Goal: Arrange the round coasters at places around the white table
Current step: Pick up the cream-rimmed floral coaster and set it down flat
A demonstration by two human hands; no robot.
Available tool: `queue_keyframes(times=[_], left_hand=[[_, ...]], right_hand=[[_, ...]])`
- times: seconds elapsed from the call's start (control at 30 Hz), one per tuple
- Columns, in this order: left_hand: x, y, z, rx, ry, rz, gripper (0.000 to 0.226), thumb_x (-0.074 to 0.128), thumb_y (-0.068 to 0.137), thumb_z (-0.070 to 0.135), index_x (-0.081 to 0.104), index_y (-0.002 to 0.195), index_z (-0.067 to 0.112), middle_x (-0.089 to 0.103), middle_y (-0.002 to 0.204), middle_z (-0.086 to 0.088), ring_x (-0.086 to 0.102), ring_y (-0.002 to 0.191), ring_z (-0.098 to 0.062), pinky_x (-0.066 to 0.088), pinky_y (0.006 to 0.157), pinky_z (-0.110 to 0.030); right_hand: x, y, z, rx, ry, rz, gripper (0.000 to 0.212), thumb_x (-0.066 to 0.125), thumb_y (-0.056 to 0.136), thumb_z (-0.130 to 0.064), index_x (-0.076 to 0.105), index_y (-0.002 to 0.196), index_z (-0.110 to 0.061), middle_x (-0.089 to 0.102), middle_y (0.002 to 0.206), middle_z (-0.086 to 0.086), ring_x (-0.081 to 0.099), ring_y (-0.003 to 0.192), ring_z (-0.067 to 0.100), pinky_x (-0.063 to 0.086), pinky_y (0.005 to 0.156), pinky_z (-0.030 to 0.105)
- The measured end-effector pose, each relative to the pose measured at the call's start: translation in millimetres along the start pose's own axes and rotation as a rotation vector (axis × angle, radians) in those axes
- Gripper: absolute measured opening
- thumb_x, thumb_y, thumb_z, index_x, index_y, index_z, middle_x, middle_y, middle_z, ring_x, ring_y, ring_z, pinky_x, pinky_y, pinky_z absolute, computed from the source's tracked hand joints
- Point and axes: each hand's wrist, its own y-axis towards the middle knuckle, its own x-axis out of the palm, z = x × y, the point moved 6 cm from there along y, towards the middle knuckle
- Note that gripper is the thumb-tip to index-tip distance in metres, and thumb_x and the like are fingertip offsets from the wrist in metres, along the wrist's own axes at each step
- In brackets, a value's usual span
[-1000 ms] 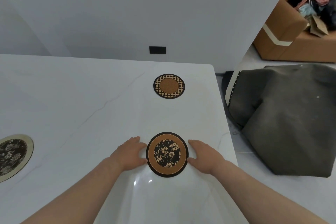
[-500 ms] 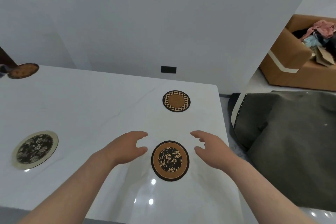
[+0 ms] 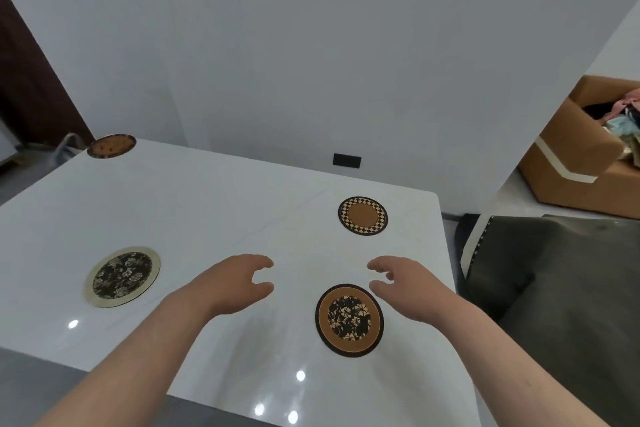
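Four round coasters lie flat on the white table (image 3: pixel 207 204). Nearest the person, toward the table's right edge, sits a brown coaster (image 3: pixel 349 320) with a dark rim and a black centre printed with pale flowers. Beyond it, near the far right corner, lies a checkered coaster (image 3: pixel 362 216), its black-and-cream chequer band ringing a plain brown middle. On the left side rests a cream-rimmed coaster (image 3: pixel 122 276) whose dark centre carries a fine floral pattern. The far coaster (image 3: pixel 111 146) sits at the table's far left corner, brown with a dark edge; its pattern is too small to make out.

The left hand (image 3: pixel 235 282) is out over the table to the left of the brown coaster, fingers loosely curled and thumb apart, with nothing in it. The right hand (image 3: pixel 412 284) is just above and to the right of that same coaster, likewise relaxed and half curled, with nothing in it. Neither hand touches a coaster.

On the floor to the right stands an open cardboard box (image 3: pixel 568 163) with a pale tape stripe, holding a jumble of clothes (image 3: pixel 623 118) in pink, pale blue and black. In front of it lies a dark grey cover (image 3: pixel 571 288).
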Motion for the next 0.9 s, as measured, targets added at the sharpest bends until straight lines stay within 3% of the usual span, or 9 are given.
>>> queue_keyframes(times=[0.5, 0.63, 0.9], left_hand=[[-71.0, -70.2, -158.8, -0.055, 0.020, 0.025, 0.049, 0.052, 0.092, 0.042, 0.042, 0.140, 0.032, 0.042, 0.147, 0.012, 0.041, 0.132, -0.010, 0.035, 0.103, -0.025], [-85.6, -92.9, -208.7, -0.079, 0.030, 0.042, 0.048, 0.052, 0.090, 0.043, 0.044, 0.136, 0.037, 0.045, 0.144, 0.010, 0.045, 0.129, -0.015, 0.040, 0.099, -0.028], [-115.6, -133.1, -290.3, -0.073, 0.020, 0.082, 0.049, 0.054, 0.091, 0.041, 0.045, 0.139, 0.033, 0.044, 0.147, 0.011, 0.041, 0.133, -0.011, 0.035, 0.108, -0.028]], right_hand=[[72.0, -12.9, -148.5, -0.012, -0.016, -0.026, 0.043, 0.055, 0.089, -0.040, 0.052, 0.131, -0.035, 0.052, 0.138, -0.013, 0.049, 0.124, 0.007, 0.040, 0.100, 0.027], [97.0, -15.3, -196.2, -0.035, -0.076, -0.032, 0.043, 0.053, 0.092, -0.035, 0.050, 0.135, -0.031, 0.051, 0.140, -0.011, 0.047, 0.126, 0.008, 0.040, 0.101, 0.027], [139.6, -15.7, -270.0, -0.078, -0.185, -0.067, 0.045, 0.048, 0.094, -0.038, 0.047, 0.138, -0.029, 0.046, 0.145, -0.009, 0.043, 0.131, 0.010, 0.037, 0.104, 0.027]])
